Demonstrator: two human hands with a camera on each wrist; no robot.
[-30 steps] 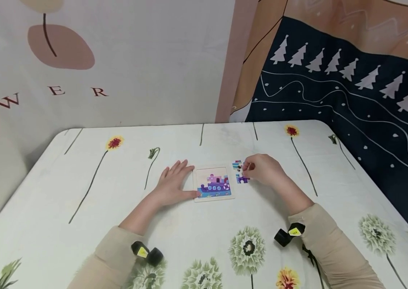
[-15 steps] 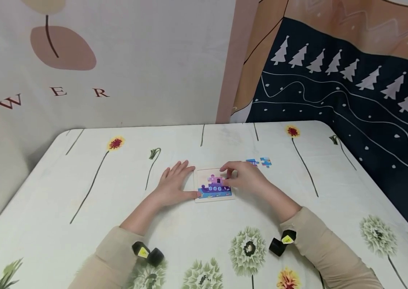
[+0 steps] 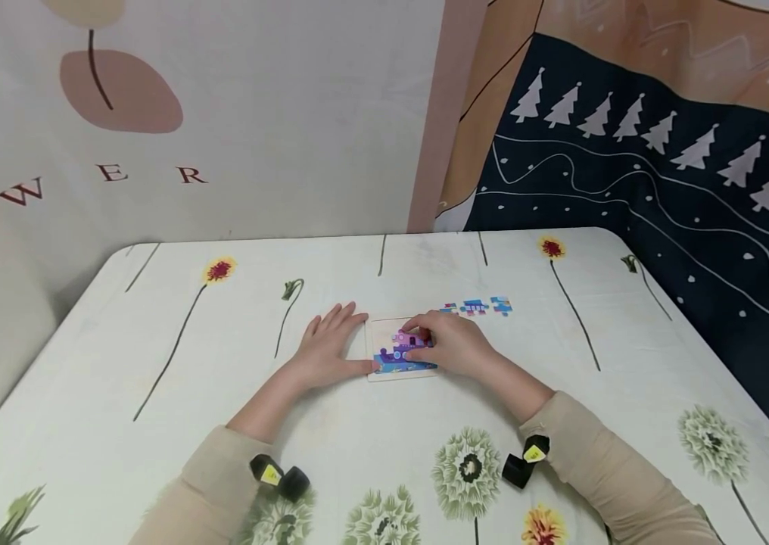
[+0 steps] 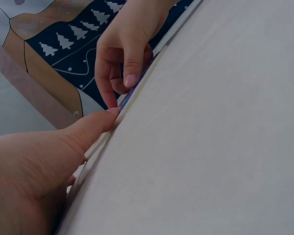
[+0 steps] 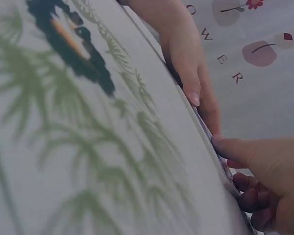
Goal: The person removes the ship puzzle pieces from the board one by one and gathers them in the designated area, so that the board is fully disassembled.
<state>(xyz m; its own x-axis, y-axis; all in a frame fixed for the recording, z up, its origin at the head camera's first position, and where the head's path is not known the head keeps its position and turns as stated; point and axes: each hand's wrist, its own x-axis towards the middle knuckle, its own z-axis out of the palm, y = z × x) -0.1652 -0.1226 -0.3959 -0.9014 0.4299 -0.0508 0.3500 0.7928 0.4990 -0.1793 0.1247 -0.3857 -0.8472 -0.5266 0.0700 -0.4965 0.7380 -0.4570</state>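
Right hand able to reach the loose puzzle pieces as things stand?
Likely yes: the loose puzzle pieces lie just beyond the right hand, and nothing visible blocks the way.

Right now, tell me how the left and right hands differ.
The left hand is spread, its fingers mostly straight; the right hand has bent fingers. The left hand lies at the left edge of the puzzle board, while the right hand reaches over its right part. Both are bare.
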